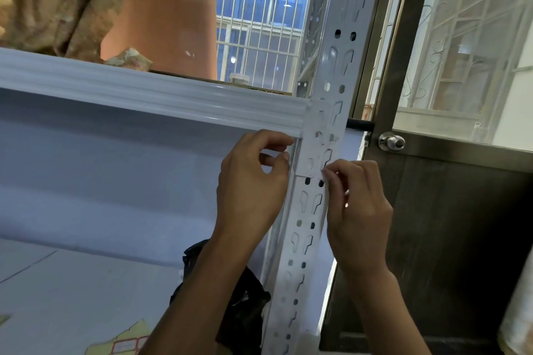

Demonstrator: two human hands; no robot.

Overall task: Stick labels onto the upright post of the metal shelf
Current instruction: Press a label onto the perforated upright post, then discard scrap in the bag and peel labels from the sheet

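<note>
A white perforated upright post (pixel 306 228) of the metal shelf runs from the lower middle up to the top right. A white label (pixel 313 163) lies stuck across the post just below the shelf beam (pixel 144 95). My right hand (pixel 357 210) pinches the label's right edge at the post with thumb and forefinger. My left hand (pixel 252 181) hovers curled at the post's left side, fingertips near the label's left edge, holding nothing that I can see. A yellow label sheet (pixel 127 340) with red-bordered labels lies on the lower shelf.
A black bag (pixel 245 305) lies on the lower shelf beside the post. To the right stands a door (pixel 450 225) with a round metal knob (pixel 391 142). Cloth (pixel 57 0) and an orange cylinder (pixel 170 8) sit on the upper shelf.
</note>
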